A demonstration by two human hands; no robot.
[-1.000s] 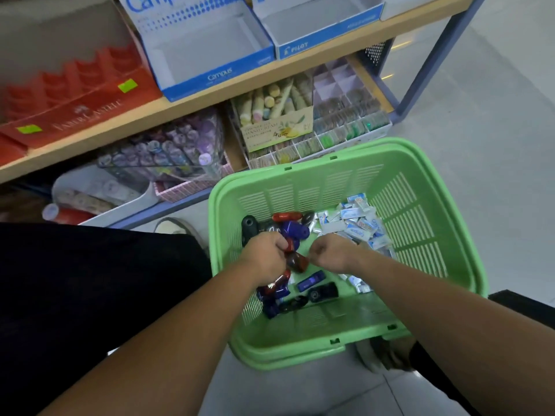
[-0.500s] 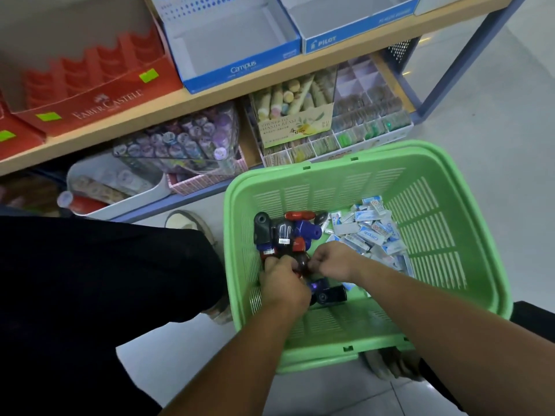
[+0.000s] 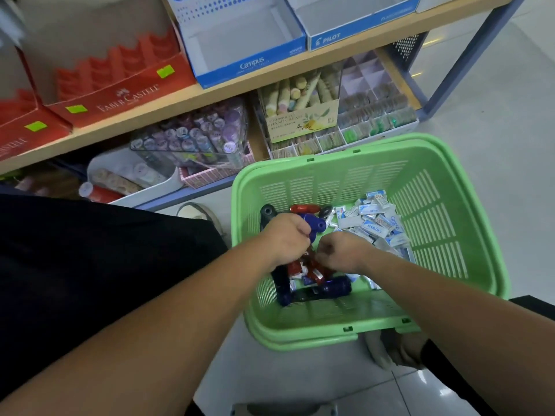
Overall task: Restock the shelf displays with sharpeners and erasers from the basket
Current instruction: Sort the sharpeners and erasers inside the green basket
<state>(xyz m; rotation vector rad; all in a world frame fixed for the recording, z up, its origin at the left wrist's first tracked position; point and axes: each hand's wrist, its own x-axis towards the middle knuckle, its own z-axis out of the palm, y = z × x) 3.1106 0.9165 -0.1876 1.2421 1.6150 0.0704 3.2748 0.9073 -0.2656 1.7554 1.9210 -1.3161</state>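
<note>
— Since the earlier frame the left hand (image 3: 286,238) has been carried up the picture, away from the near wall of the basket (image 3: 450,235) toward its middle; the basket itself has hardly been shifted. What is seen at the far left?

— Dark clothing (image 3: 90,265) is seen along the left edge. Above it, at upper left, red display boxes (image 3: 120,94) are set on a wooden shelf (image 3: 210,94). Further right on the same shelf a blue and white box marked Campus (image 3: 246,61) and one marked Pilot (image 3: 345,37) are placed.

— And under the shelf?

— A clear case of round purple-topped items (image 3: 195,136) is kept at centre, and a box of hand cream tubes (image 3: 300,121) just to its right.

— Where are the task's things found?

— All are kept inside the green basket, which is set on the floor (image 3: 495,100) at right of centre. Sharpeners (image 3: 312,225), red, blue and black, are piled in its left half. Erasers (image 3: 375,223) in white and blue wrappers are heaped in its right half, touching the sharpeners.

— How are the hands held?

— The left hand is curled into a fist over the sharpeners, and red and blue ones are gripped beneath it. The right hand (image 3: 341,253), just beside it, is also curled, with the fingertips sunk into the same pile. Whether something is pinched there cannot be told.
</note>
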